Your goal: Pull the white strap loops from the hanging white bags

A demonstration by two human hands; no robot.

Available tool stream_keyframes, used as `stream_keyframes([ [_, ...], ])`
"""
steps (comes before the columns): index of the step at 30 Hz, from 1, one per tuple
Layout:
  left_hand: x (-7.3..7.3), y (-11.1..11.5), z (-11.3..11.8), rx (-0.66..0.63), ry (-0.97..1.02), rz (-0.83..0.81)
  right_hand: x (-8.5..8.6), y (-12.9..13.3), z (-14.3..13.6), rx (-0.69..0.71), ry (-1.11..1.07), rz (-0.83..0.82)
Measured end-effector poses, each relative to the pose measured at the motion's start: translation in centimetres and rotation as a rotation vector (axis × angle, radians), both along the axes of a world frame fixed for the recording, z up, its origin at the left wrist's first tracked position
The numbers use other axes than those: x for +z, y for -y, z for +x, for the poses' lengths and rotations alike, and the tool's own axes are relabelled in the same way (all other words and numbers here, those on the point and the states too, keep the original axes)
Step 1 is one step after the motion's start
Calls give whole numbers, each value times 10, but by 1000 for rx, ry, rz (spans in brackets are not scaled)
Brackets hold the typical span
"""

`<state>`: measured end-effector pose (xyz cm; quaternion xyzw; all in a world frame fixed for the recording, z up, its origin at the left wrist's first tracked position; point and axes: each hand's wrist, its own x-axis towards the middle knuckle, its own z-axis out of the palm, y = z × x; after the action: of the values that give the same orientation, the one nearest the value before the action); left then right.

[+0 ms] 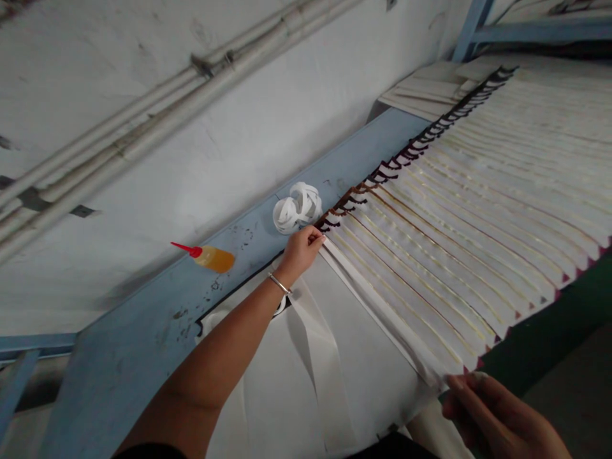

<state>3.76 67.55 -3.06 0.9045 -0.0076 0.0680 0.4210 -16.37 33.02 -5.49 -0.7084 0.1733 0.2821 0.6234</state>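
We hold white strip (377, 305) beside striped sheets (454, 223), over table (134, 344) — left hand (299, 252), fingers pinching far end; right hand (502, 411), fingers pinching near end. Uneven pull from us could make strip twist or lie crooked.

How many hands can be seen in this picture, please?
2. The left hand pinches the far end of the folded white strip, near the white coils; the right hand pinches its near end, at lower right. No other hand shows.
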Motion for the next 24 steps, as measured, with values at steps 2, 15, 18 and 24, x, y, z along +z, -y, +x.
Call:
stream_keyframes([
  [2,-1,1,-1,14,-5,19,6,-3,2,2,34,-28],
  [15,-8,3,1,37,57,228,2,-17,0,-150,99,-84],
  [18,-8,4,2,47,68,253,-2,-17,1,-188,93,-85],
  [24,-9,6,3,51,50,333,-6,-20,0,-177,121,-158],
])
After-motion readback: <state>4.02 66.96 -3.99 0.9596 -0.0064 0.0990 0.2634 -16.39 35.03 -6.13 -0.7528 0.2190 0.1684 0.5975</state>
